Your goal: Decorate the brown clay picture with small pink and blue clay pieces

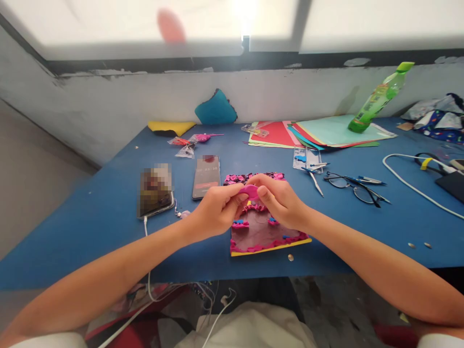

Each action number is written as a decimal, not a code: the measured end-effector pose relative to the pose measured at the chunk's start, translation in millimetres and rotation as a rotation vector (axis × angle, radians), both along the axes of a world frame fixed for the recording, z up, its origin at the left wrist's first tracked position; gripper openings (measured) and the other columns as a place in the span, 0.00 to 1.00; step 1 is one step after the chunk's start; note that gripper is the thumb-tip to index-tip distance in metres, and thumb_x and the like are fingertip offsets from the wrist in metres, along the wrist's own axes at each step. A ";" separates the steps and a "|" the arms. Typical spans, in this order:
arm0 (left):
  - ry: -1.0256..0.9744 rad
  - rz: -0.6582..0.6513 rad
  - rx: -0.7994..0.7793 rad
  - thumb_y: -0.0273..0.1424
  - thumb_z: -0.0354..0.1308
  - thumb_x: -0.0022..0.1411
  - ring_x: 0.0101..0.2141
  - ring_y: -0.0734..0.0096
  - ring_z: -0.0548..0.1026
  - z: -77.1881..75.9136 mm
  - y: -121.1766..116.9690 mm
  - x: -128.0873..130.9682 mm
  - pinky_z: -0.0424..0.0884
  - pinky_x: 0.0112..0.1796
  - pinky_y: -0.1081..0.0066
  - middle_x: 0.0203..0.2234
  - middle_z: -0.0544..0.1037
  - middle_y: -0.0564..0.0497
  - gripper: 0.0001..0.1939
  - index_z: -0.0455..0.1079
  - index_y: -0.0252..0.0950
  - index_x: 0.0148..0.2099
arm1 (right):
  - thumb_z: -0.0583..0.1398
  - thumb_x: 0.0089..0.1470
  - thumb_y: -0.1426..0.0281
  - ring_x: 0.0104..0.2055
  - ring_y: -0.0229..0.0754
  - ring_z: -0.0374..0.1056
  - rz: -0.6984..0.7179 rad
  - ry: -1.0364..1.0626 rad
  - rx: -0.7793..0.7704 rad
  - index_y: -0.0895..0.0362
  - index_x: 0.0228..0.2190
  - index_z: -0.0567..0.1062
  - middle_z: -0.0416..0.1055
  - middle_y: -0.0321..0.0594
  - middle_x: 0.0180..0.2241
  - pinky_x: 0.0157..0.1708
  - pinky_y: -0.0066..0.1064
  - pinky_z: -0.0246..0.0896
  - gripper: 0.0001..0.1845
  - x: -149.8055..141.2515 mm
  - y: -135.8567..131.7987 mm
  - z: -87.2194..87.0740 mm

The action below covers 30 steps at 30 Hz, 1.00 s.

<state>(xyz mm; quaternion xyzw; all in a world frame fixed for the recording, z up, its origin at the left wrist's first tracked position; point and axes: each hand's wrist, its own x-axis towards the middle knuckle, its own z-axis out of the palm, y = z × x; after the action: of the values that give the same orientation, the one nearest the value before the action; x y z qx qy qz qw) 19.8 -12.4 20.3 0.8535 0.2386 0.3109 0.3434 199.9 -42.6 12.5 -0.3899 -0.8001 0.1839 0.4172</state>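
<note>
A flattened pink piece of modelling clay [250, 192] is pinched between my left hand [223, 208] and my right hand [281, 200]. Thumbs and fingers of both hands press on it from either side. Below them on the blue table lies a square board [266, 234] with a brown face, a yellow front edge, ruffled magenta trim and small pink and blue bits. The far part of the board carries a dense pink and black ruffled band [232, 179]. My hands cover the board's middle.
Left of the board lie a phone showing a timer [206, 176] and a second, blurred phone on a white cable [155, 193]. To the right are glasses [353, 186], craft tools [315, 181] and a clear case [307, 159]. Coloured sheets [326, 130] and a green bottle [380, 99] stand behind.
</note>
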 end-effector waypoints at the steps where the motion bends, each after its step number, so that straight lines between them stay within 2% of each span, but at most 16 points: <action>1: 0.006 0.005 -0.019 0.26 0.43 0.65 0.18 0.77 0.64 -0.6 1.5 0.0 0.61 0.22 0.77 0.16 0.66 0.56 0.13 0.58 0.36 0.27 | 0.43 0.65 0.55 0.23 0.33 0.60 0.007 -0.007 0.024 0.57 0.33 0.66 0.66 0.34 0.23 0.24 0.24 0.53 0.23 -0.1 -0.3 -0.9; 3: 0.048 0.042 0.014 0.25 0.42 0.64 0.19 0.76 0.65 -2.2 5.0 0.2 0.62 0.23 0.76 0.17 0.67 0.56 0.12 0.57 0.37 0.28 | 0.45 0.66 0.61 0.23 0.33 0.59 0.010 -0.044 0.131 0.56 0.31 0.64 0.66 0.34 0.23 0.24 0.24 0.52 0.17 -0.4 -0.3 -3.0; 6: 0.134 0.067 0.096 0.25 0.41 0.63 0.25 0.73 0.66 -2.5 8.3 0.4 0.64 0.28 0.73 0.24 0.69 0.53 0.08 0.59 0.36 0.32 | 0.48 0.65 0.68 0.22 0.33 0.57 -0.027 -0.155 0.317 0.55 0.26 0.62 0.65 0.35 0.22 0.24 0.25 0.50 0.15 0.1 1.7 -5.6; 10: 0.146 -0.079 -0.100 0.28 0.42 0.61 0.36 0.69 0.69 3.7 5.6 -0.6 0.68 0.38 0.69 0.38 0.71 0.49 0.10 0.60 0.36 0.44 | 0.49 0.65 0.62 0.21 0.33 0.57 -0.093 -0.310 0.370 0.56 0.21 0.64 0.65 0.34 0.18 0.23 0.26 0.48 0.21 4.8 6.3 -5.9; 13: 0.124 -0.109 -0.228 0.35 0.45 0.63 0.32 0.71 0.67 5.5 1.5 -0.1 0.67 0.32 0.71 0.33 0.69 0.51 0.09 0.61 0.36 0.41 | 0.45 0.65 0.57 0.20 0.33 0.57 -0.118 -0.416 0.429 0.56 0.19 0.64 0.62 0.34 0.16 0.22 0.28 0.44 0.27 6.4 7.1 -4.8; 17: 0.032 -0.033 -0.348 0.45 0.50 0.63 0.22 0.76 0.62 -0.5 0.8 3.5 0.62 0.23 0.75 0.22 0.64 0.56 0.17 0.59 0.36 0.32 | 0.46 0.63 0.52 0.21 0.34 0.57 -0.033 -0.493 0.488 0.56 0.20 0.67 0.63 0.35 0.18 0.22 0.28 0.43 0.28 9.6 8.6 0.6; 19: -0.049 0.003 -0.373 0.45 0.49 0.65 0.21 0.76 0.63 -3.7 2.8 5.1 0.62 0.22 0.75 0.20 0.64 0.56 0.19 0.59 0.36 0.29 | 0.49 0.61 0.50 0.22 0.35 0.58 -0.040 -0.508 0.428 0.57 0.22 0.68 0.65 0.36 0.19 0.23 0.28 0.45 0.27 21.8 16.1 6.5; 20: -0.087 0.011 -0.382 0.45 0.47 0.66 0.21 0.76 0.64 -4.9 4.0 5.5 0.62 0.22 0.75 0.20 0.65 0.55 0.19 0.59 0.36 0.29 | 0.48 0.62 0.53 0.23 0.36 0.59 -0.107 -0.507 0.358 0.57 0.23 0.70 0.66 0.37 0.20 0.24 0.29 0.47 0.26 32.0 22.4 9.8; 21: -0.118 0.015 -0.384 0.44 0.46 0.67 0.21 0.76 0.65 -5.8 4.9 5.8 0.62 0.22 0.75 0.20 0.66 0.54 0.19 0.60 0.36 0.30 | 0.48 0.63 0.57 0.25 0.37 0.60 -0.210 -0.498 0.298 0.57 0.25 0.71 0.68 0.39 0.22 0.26 0.29 0.51 0.24 44.6 30.2 12.6; 23: -0.147 0.030 -0.350 0.41 0.47 0.67 0.22 0.75 0.65 -7.2 5.9 5.7 0.62 0.22 0.75 0.22 0.67 0.53 0.15 0.62 0.35 0.34 | 0.48 0.62 0.68 0.35 0.44 0.65 -0.521 -0.517 0.199 0.59 0.32 0.75 0.73 0.47 0.33 0.35 0.33 0.56 0.17 73.9 47.8 15.1; 26: -0.146 0.071 -0.278 0.35 0.48 0.66 0.22 0.76 0.63 -8.4 5.1 5.1 0.61 0.23 0.75 0.22 0.67 0.54 0.09 0.63 0.36 0.37 | 0.50 0.56 0.76 0.51 0.55 0.60 -0.785 -0.703 -0.074 0.63 0.44 0.75 0.71 0.55 0.48 0.46 0.45 0.55 0.18 112.5 69.2 7.8; 27: -0.159 0.084 -0.289 0.34 0.48 0.65 0.22 0.76 0.62 -8.5 4.6 5.0 0.61 0.23 0.75 0.21 0.65 0.55 0.07 0.63 0.36 0.36 | 0.50 0.56 0.76 0.54 0.57 0.58 -0.818 -0.750 -0.176 0.62 0.47 0.74 0.69 0.56 0.51 0.48 0.48 0.55 0.20 120.8 73.5 3.2; 30: -0.250 0.105 -0.397 0.32 0.49 0.61 0.21 0.76 0.60 -8.1 3.7 5.7 0.59 0.22 0.76 0.19 0.62 0.57 0.04 0.60 0.37 0.34 | 0.52 0.57 0.74 0.55 0.57 0.57 -0.824 -0.773 -0.271 0.59 0.48 0.74 0.69 0.53 0.52 0.48 0.50 0.57 0.20 130.8 79.5 -10.4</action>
<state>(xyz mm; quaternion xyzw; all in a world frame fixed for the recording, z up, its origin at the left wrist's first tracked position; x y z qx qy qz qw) 25.5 -8.7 12.2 0.7105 0.2950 0.3784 0.5147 330.7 36.9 2.1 -0.7578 -0.6459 -0.0487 0.0783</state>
